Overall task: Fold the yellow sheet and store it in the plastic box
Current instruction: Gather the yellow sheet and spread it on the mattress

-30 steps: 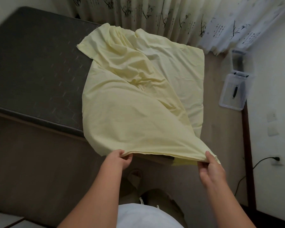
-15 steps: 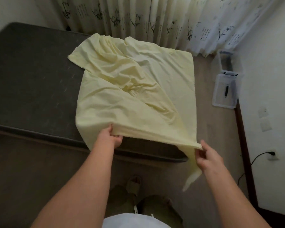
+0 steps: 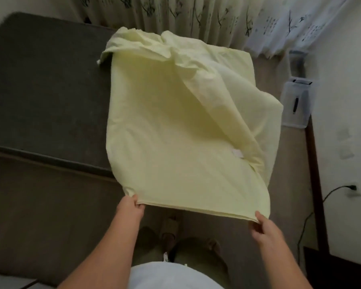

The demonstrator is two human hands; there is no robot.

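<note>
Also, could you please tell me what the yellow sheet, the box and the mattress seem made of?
The yellow sheet looks like thin, matte woven cloth, perhaps cotton: it drapes and creases softly. The plastic box seems to be smooth, translucent plastic: its walls look pale and semi-clear. The mattress appears covered in dark grey matte textile, faintly patterned.

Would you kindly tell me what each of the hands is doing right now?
Left hand: pinches the yellow sheet at its near edge.
Right hand: pinches the same edge.
</note>
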